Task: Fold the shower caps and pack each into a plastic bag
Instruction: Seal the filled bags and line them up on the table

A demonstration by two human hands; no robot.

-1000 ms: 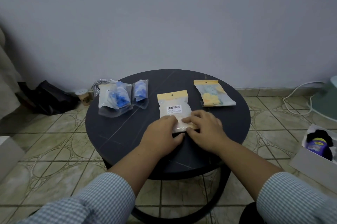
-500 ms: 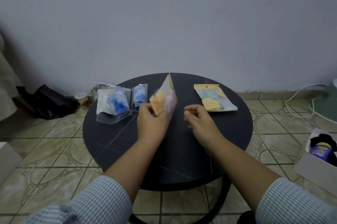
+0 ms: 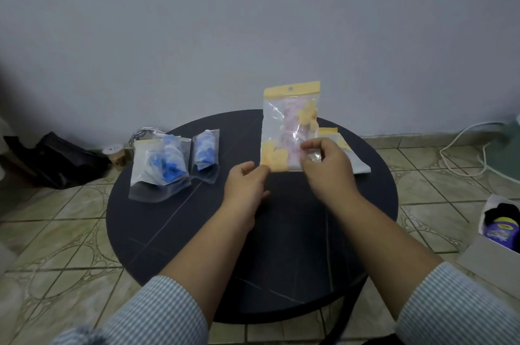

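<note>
Both hands hold a packed bag (image 3: 289,131) upright above the round table (image 3: 281,246): the right hand (image 3: 326,167) pinches its lower edge, the left hand (image 3: 246,184) its bottom corner. Two bags with blue caps (image 3: 166,164) lie left; another bag (image 3: 356,160) lies behind the right hand.

No legible text on the clear yellow-topped plastic bag (image 3: 289,131); blue-and-yellow container (image 3: 503,232) label (floor box) too blurred.
</note>
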